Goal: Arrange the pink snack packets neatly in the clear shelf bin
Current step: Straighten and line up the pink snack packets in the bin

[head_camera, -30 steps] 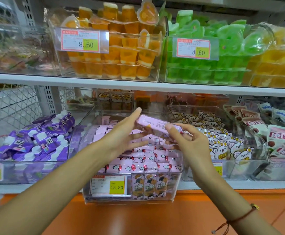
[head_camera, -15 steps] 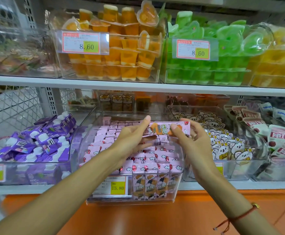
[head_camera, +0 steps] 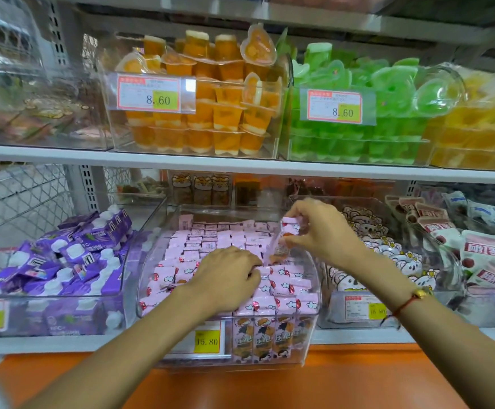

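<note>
A clear shelf bin (head_camera: 314, 276) on the lower shelf holds several rows of upright pink snack packets (head_camera: 211, 240). My right hand (head_camera: 323, 228) pinches one pink packet (head_camera: 289, 228) upright at the right side of the bin, its lower end down among the rows. My left hand (head_camera: 228, 276) lies palm down on the front packets in the middle of the bin, fingertips curled into them; whether it grips one is hidden.
A bin of purple pouches (head_camera: 63, 255) stands to the left, a bin of white bear packets (head_camera: 382, 255) to the right. The upper shelf carries orange jelly cups (head_camera: 211, 107) and green jelly cups (head_camera: 358, 113). An orange ledge (head_camera: 255, 385) runs below.
Both hands held one packet level above the bin before. Now my right hand has turned it upright and lowered it at the bin's right side; my left hand let go and dropped onto the front rows.
</note>
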Action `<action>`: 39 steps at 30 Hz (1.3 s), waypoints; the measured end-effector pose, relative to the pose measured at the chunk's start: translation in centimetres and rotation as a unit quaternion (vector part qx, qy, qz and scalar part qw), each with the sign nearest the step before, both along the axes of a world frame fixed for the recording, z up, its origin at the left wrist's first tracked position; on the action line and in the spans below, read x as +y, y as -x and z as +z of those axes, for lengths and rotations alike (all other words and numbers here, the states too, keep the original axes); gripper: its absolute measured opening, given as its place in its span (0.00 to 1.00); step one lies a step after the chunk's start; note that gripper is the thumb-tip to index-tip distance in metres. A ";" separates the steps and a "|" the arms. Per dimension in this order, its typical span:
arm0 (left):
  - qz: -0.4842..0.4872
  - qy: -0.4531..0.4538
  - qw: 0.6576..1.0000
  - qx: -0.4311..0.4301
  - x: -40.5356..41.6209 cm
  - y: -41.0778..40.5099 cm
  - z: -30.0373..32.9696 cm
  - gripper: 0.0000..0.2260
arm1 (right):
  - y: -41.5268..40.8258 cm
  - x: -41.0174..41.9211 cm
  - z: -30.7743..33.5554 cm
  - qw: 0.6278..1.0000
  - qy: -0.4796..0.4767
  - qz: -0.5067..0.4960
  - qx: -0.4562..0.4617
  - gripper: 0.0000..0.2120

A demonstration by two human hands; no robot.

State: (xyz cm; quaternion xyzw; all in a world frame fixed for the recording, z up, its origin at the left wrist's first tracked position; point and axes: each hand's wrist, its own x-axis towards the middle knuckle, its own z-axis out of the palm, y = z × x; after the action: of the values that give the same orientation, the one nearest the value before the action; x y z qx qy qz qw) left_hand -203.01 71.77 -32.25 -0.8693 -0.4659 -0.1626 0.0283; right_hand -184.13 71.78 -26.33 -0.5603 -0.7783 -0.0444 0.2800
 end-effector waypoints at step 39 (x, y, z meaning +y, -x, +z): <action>-0.025 0.063 0.997 0.043 5.8 -6.3 1.9 0.05 | 1.1 -7.3 -7.8 0.990 -0.058 0.050 -0.116 0.19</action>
State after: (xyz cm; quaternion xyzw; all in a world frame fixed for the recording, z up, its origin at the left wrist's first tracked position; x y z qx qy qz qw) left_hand -196.72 77.56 -30.38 -0.8869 -0.4518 -0.0961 -0.0106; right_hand -185.18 64.45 -34.17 -0.4946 -0.8287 -0.1403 0.2213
